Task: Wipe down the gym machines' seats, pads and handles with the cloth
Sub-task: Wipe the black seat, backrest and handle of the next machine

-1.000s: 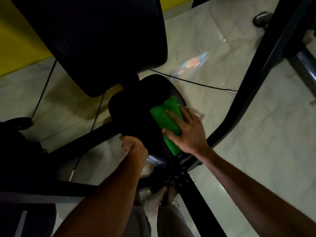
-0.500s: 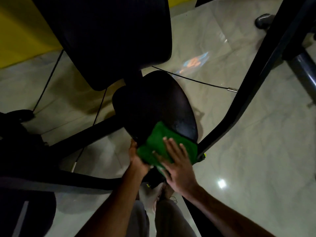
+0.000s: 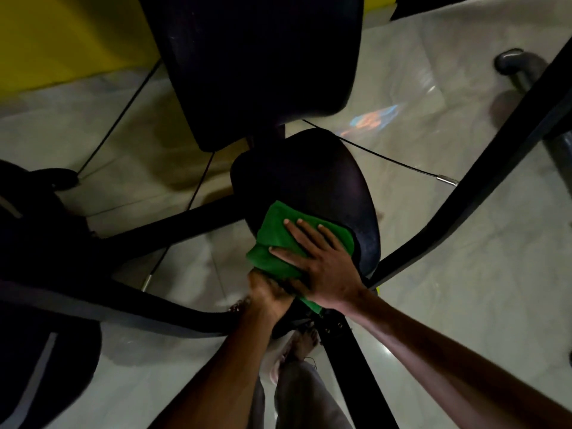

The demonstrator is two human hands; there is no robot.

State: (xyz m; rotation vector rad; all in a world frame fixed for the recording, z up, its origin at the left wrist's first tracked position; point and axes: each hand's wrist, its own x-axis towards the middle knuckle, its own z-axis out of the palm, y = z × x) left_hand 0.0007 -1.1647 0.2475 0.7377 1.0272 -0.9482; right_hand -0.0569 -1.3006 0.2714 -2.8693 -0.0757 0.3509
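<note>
Your right hand (image 3: 322,267) lies flat, fingers straight, pressing the green cloth (image 3: 275,233) onto the near edge of the black seat (image 3: 309,174). Your left hand (image 3: 267,294) meets that edge under the cloth; I cannot tell its grip.

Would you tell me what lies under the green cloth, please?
The black seat; the cloth covers its near edge, so that surface is hidden. The right hand presses flat on top.

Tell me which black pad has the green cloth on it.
The smaller rounded seat pad, below the big back pad. The right hand presses the green cloth flat on its near edge; the back pad has nothing on it.
</note>
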